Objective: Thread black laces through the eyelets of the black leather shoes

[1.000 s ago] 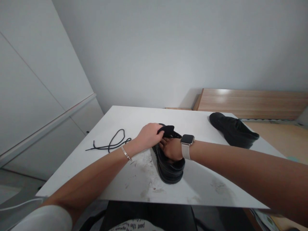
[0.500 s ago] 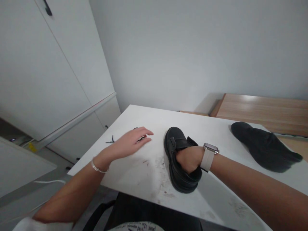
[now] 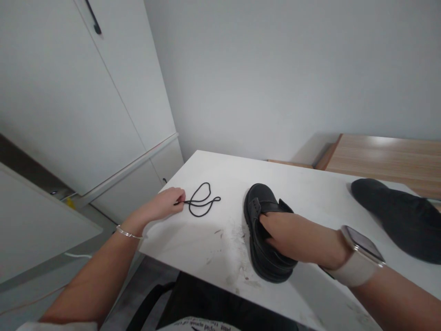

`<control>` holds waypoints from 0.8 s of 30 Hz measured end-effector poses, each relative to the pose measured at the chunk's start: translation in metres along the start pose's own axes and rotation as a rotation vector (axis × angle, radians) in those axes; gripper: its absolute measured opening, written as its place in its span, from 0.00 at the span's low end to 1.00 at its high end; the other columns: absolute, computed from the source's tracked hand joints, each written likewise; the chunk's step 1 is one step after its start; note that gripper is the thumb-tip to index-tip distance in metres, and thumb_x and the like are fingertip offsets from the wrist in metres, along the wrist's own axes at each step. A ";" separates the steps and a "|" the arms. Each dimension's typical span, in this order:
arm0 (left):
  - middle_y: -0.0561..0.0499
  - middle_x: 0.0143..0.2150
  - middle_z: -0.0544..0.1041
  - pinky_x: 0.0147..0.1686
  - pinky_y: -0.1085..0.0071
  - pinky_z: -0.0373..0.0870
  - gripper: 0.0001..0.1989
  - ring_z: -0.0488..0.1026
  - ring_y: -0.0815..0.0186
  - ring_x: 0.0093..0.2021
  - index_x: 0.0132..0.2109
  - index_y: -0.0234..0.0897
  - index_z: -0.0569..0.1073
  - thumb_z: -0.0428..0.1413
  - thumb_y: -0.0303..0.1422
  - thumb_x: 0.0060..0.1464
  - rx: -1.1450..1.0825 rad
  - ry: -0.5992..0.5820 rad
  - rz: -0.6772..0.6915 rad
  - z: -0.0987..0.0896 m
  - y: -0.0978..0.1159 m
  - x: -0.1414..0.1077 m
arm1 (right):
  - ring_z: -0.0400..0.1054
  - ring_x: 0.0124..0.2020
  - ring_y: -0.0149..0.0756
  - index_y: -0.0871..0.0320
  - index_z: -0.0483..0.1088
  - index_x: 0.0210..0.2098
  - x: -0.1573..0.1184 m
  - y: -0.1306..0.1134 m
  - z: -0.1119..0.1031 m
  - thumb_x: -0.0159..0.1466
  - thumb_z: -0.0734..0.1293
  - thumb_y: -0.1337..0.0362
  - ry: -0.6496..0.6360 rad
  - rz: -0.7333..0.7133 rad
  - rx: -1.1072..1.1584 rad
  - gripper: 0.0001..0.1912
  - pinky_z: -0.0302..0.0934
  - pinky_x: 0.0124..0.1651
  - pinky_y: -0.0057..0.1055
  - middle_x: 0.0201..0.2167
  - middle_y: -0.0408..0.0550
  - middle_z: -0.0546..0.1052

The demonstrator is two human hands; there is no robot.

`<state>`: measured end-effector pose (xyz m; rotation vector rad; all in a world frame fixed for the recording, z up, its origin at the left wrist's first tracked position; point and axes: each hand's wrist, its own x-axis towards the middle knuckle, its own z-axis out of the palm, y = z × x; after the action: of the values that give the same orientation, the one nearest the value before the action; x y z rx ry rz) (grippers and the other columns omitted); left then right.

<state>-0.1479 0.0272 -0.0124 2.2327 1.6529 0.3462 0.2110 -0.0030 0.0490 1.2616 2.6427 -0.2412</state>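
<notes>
A looped black shoelace (image 3: 201,214) lies on the white table, and my left hand (image 3: 168,202) pinches one end of it near the table's left edge. To the right, a black shoe (image 3: 257,202) rests sole down, toe pointing away from me. My right hand (image 3: 285,234) reaches into the shoe's opening; its fingertips are hidden inside, so their grip does not show. A second black shoe-like item (image 3: 396,216), dark and partly cut off by the frame, lies at the right.
Dirt marks dot the white table (image 3: 230,170) left of the shoe. A wood-grain surface (image 3: 386,154) stands behind at the right. White cabinets (image 3: 82,92) rise at the left, and a black chair (image 3: 206,299) is below the table's front edge.
My left hand has moved left and closed on the shoelace's end, uncovering its loops. My right hand has drawn partly back out of the shoe. The view has shifted slightly.
</notes>
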 end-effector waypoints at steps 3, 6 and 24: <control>0.51 0.29 0.72 0.31 0.71 0.62 0.11 0.67 0.66 0.29 0.36 0.36 0.70 0.53 0.40 0.57 -0.361 0.008 -0.014 -0.009 0.028 0.002 | 0.77 0.38 0.43 0.57 0.76 0.38 -0.021 -0.008 -0.021 0.66 0.63 0.67 0.055 0.102 0.126 0.09 0.65 0.38 0.34 0.37 0.52 0.81; 0.53 0.27 0.73 0.28 0.73 0.61 0.17 0.67 0.70 0.26 0.38 0.34 0.72 0.63 0.44 0.51 -0.990 0.098 -0.038 -0.009 0.073 0.005 | 0.75 0.35 0.37 0.55 0.77 0.37 -0.028 -0.022 -0.030 0.68 0.60 0.68 0.309 0.124 0.378 0.13 0.64 0.38 0.30 0.35 0.48 0.81; 0.54 0.33 0.81 0.29 0.77 0.70 0.09 0.76 0.72 0.30 0.44 0.39 0.74 0.64 0.31 0.56 -1.270 0.574 0.410 -0.055 0.166 0.041 | 0.60 0.18 0.25 0.52 0.68 0.44 -0.035 0.017 -0.062 0.57 0.73 0.62 1.001 -0.006 1.459 0.17 0.54 0.20 0.22 0.24 0.38 0.72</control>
<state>-0.0123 0.0293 0.1053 1.4257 0.6595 1.6813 0.2392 -0.0043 0.1171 2.0417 3.1014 -2.4133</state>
